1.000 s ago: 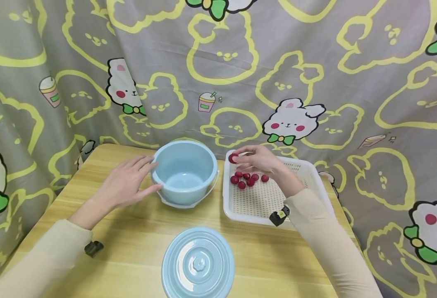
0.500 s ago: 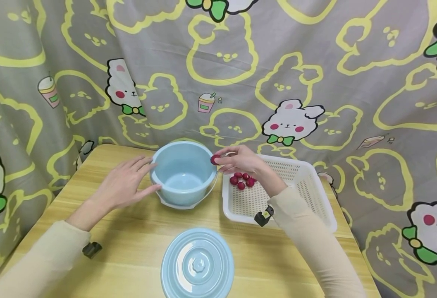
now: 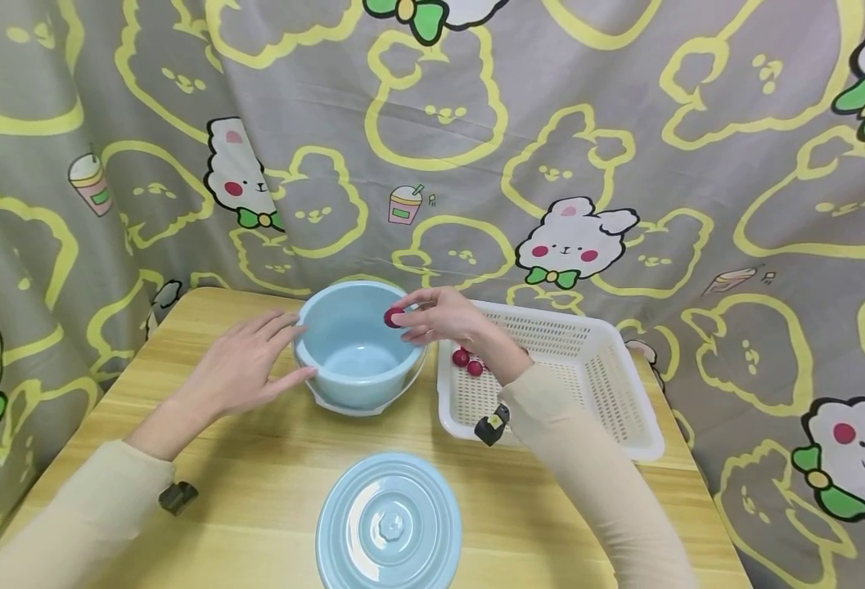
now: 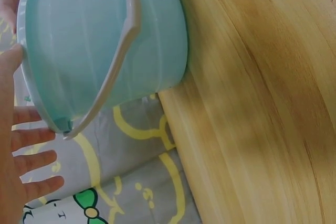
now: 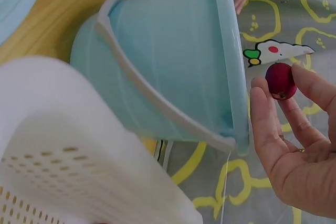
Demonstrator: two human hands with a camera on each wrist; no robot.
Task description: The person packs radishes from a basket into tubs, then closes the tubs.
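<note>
Pale-blue plastic bucket (image 3: 358, 397), head view: above its mouth my right hand (image 3: 443, 316) pinches a dark-red ball (image 3: 393, 317); my wrist (image 3: 506, 357) partly hides red balls (image 3: 461, 357) in the white perforated plastic basket (image 3: 616, 380). A round blue lid (image 3: 389, 523) lies on the wooden table (image 3: 255, 507). Left wrist view: my left hand (image 4: 16, 145), fingers straight at the rim; grey handle (image 4: 119, 59) plainer. Right wrist view: the ball between fingertips.

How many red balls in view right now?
3 clearly: a held ball in the right hand, over the bucket; a second ball and a third ball in the basket. Others may be hidden behind that hand.
</note>
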